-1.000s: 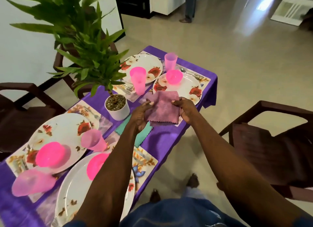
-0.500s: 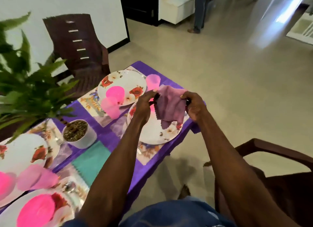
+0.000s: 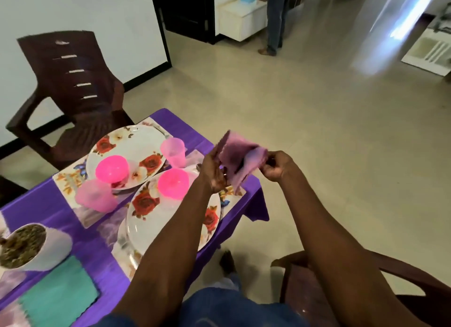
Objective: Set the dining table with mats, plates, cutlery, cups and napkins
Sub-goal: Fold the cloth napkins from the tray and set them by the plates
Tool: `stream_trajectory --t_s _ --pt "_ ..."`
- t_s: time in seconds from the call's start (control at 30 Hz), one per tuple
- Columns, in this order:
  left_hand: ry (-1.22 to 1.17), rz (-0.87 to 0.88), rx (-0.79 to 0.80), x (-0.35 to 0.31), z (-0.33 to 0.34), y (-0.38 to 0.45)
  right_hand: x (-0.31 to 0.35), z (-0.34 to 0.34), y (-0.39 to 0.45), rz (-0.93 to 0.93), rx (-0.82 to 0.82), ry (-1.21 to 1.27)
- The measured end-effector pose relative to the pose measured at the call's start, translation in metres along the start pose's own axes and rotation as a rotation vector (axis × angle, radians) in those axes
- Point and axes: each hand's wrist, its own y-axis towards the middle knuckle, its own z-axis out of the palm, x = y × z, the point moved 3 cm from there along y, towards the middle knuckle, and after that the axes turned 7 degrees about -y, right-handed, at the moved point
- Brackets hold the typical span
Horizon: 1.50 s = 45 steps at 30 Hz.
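A mauve cloth napkin (image 3: 240, 157) hangs folded in the air above the table's far right corner. My left hand (image 3: 214, 171) grips its left edge and my right hand (image 3: 277, 166) pinches its right edge. Below them lies a floral plate (image 3: 156, 219) on a patterned mat (image 3: 234, 201), with a pink bowl (image 3: 173, 183) on it. A second floral plate (image 3: 136, 147) behind it carries another pink bowl (image 3: 111, 168). Two translucent pink cups (image 3: 172, 151) (image 3: 95, 197) stand beside the plates. A teal napkin (image 3: 59, 296) lies flat near the front edge.
A purple cloth (image 3: 61, 212) covers the table. A white plant pot (image 3: 36, 246) sits at the left. Dark brown chairs stand behind the table (image 3: 73, 87) and at my right (image 3: 353, 290). A person's legs (image 3: 274, 19) show by a white cabinet far back.
Both hands lifted the mauve napkin off the table and carried it toward the far right corner, folding it smaller. My view swung right, so the plant leaves left the frame.
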Motion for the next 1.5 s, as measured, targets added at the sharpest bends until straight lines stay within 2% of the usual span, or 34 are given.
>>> stream_trajectory --t_s 0.13,0.23,0.37,0.47,0.63,0.73,0.83,0.93,1.1,1.27,1.37,1.5 --pt "0.070 0.113 0.011 -0.014 0.011 0.046 0.022 -0.007 0.036 0.044 0.150 -0.226" --pt "0.040 0.135 0.042 -0.029 0.026 0.076 0.044 -0.008 0.061 -0.005 0.145 -0.343" --pt "-0.074 0.055 0.016 -0.048 0.038 0.111 0.073 0.004 0.086 -0.100 0.223 -0.360" --pt "0.015 0.010 0.009 -0.057 0.052 0.124 0.089 0.016 0.100 -0.070 0.275 -0.330" --pt "0.310 0.169 -0.072 -0.085 0.060 0.138 0.116 0.030 0.134 -0.022 0.342 -0.317" --pt "0.466 0.297 -0.141 -0.104 0.062 0.142 0.131 0.044 0.157 -0.096 0.339 -0.385" --pt "0.476 0.399 -0.181 -0.118 0.068 0.154 0.150 0.066 0.183 -0.209 0.439 -0.536" --pt "0.487 0.430 -0.185 -0.124 0.078 0.162 0.171 0.084 0.206 -0.226 0.584 -0.724" --pt "0.493 0.644 -0.424 -0.115 0.096 0.157 0.204 0.098 0.223 -0.294 0.639 -0.973" --pt "0.587 0.902 -0.721 -0.102 0.109 0.130 0.222 0.122 0.217 -0.551 0.667 -1.290" --pt "0.655 0.988 -0.894 -0.092 0.112 0.110 0.219 0.134 0.206 -0.615 0.754 -1.320" --pt "0.657 1.069 -1.005 -0.080 0.107 0.078 0.206 0.147 0.194 -0.627 0.869 -1.300"
